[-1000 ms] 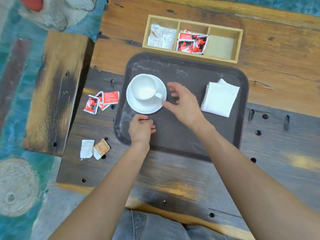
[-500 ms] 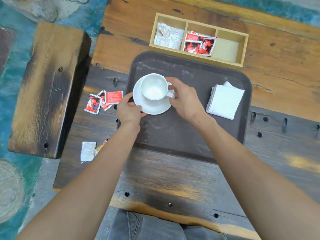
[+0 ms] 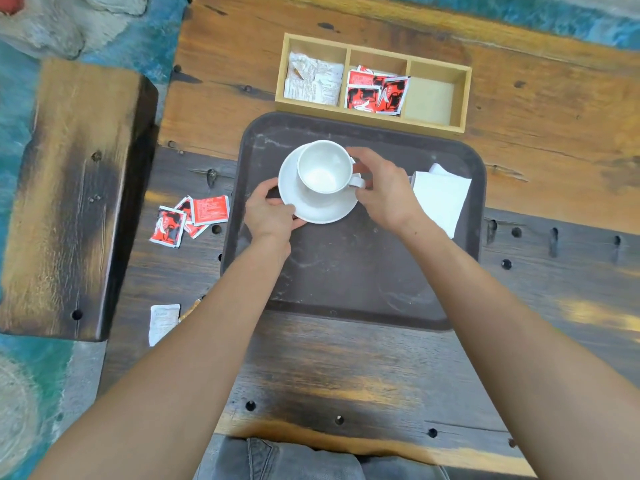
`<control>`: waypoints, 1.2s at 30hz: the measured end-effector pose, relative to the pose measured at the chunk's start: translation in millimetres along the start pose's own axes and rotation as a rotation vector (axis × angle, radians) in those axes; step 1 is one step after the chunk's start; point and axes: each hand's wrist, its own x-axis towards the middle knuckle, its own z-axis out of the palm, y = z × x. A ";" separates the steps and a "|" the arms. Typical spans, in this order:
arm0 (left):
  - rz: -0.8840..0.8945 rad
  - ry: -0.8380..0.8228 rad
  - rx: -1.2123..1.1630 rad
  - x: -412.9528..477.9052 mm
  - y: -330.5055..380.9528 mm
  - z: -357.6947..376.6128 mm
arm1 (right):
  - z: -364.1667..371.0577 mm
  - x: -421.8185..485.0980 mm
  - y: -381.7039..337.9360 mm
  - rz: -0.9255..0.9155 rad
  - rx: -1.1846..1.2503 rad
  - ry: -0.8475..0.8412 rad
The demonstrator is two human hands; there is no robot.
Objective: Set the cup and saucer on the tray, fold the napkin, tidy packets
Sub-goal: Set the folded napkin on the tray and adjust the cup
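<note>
The cup (image 3: 323,167) sits on its saucer (image 3: 313,206), and both are on the dark tray (image 3: 346,271), in its left far part. The left hand (image 3: 268,216) pinches the near left rim of the saucer; the right hand (image 3: 384,190) closes around the cup handle. The folded napkin (image 3: 441,195) lies on the right side of the tray.

In my judgement, if the two hands do not move together, the cup may slide or tip on the smooth saucer. Red packets (image 3: 190,216) lie loose on the desk (image 3: 346,358), left of the tray, well apart from the wooden organiser (image 3: 374,83).

The right fingers hide most of the handle. A white packet (image 3: 162,322) is partly covered by the left forearm, with something brown beside it that I cannot identify.
</note>
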 end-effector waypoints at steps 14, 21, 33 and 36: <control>-0.062 -0.103 -0.031 -1.8 4.3 -4.6 | -1.8 10.1 1.6 -0.038 -0.013 -0.028; -0.040 -0.114 0.044 -23.7 5.8 -25.9 | -0.2 -0.6 3.1 -0.021 0.032 -0.009; 0.187 0.215 0.309 -71.1 -36.0 -161.6 | 54.5 -93.9 -16.4 -0.330 0.029 0.309; 0.199 0.357 0.647 -72.7 -54.0 -215.4 | 88.8 -108.2 -42.1 -0.381 0.016 0.140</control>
